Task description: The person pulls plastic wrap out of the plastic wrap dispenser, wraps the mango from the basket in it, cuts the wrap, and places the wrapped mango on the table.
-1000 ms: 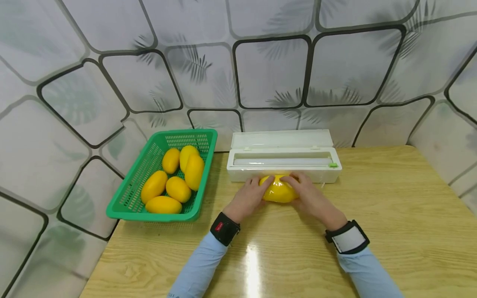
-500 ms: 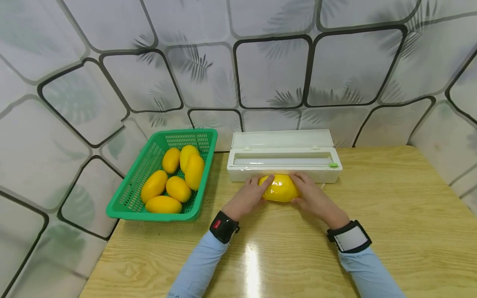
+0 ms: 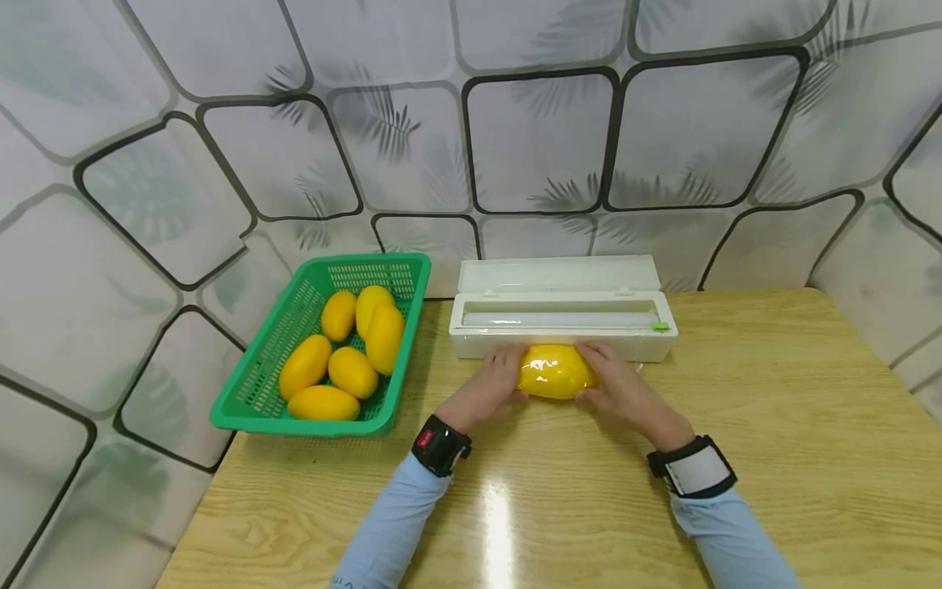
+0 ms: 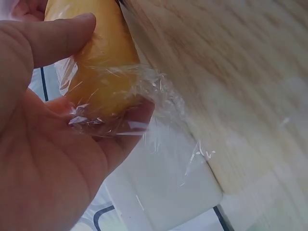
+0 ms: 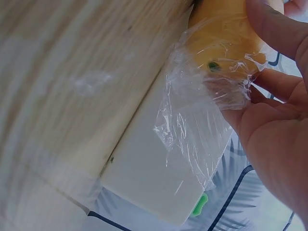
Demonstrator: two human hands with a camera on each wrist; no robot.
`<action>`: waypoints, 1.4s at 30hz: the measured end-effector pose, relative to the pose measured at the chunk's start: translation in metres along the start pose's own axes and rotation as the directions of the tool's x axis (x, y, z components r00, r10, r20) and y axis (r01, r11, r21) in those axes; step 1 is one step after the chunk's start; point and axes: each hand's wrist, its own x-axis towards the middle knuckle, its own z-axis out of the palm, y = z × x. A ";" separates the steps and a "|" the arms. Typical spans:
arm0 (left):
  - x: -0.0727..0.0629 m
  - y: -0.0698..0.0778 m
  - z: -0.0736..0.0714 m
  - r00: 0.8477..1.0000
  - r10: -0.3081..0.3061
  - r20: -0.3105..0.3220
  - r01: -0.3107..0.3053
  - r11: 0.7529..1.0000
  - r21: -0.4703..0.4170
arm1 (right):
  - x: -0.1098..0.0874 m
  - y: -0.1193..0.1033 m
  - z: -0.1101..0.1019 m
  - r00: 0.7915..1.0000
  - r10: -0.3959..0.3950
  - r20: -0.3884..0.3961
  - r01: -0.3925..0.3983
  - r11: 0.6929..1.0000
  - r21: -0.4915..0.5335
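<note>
Ref.: head view, 12 o'clk = patterned wall (image 3: pixel 540 143). Far L we locate the green basket (image 3: pixel 294 428), approx. 9 o'clk from the hands; we count 6 yellow fruits (image 3: pixel 353 374) inside.

L hand (image 3: pixel 486 388): gripping L end of the wrapped fruit (image 3: pixel 556 373), thumb on one side, fingers on the other, fingertips under clear film (image 4: pixel 168 98). Rel. to L hand, fruit is in contact, approx. 2-3 o'clk.

Fruit pos.: betw. both hands, long axis approx. 9-to-3 o'clk, above table (image 3: pixel 773 409); we can't confirm table contact. White dispenser (image 3: pixel 648 350) sits just beyond, at 12 o'clk from fruit; lid (image 3: pixel 559 274) raised, roll (image 3: pixel 559 319) inside, green tab (image 3: pixel 661 326) near R end.

R hand (image 3: pixel 625 393): gripping R end, thumb opp. fingers; fruit in contact, approx. 9-10 o'clk from it. Per R wrist view, we note film hanging loose off this end, in front of the dispenser, w/ a dark green spot (image 5: pixel 213 66) visible on the fruit.
</note>
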 end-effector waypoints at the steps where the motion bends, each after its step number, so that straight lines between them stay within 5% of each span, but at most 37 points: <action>1: 0.000 -0.001 0.000 1.000 0.005 -0.002 -0.005 1.000 -0.011 | 0.000 0.000 0.000 1.000 -0.005 -0.004 0.005 1.000 0.002; 8: 0.000 -0.004 -0.004 0.999 -0.012 0.043 0.018 0.989 -0.144 | 0.001 0.003 -0.005 0.999 -0.033 -0.023 0.034 0.999 0.022; 14: -0.001 -0.005 -0.005 0.999 -0.016 0.050 0.024 0.986 -0.163 | 0.000 0.005 -0.003 0.998 -0.053 -0.024 0.053 0.998 0.017; 23: -0.002 -0.005 -0.003 0.995 -0.070 0.076 0.087 0.963 -0.254 | 0.000 0.004 -0.004 1.000 0.024 -0.002 -0.024 0.996 0.083; 42: -0.003 -0.008 -0.004 0.993 -0.070 0.096 0.096 0.950 -0.297 | 0.000 0.006 -0.005 0.999 0.048 0.013 -0.049 0.994 0.101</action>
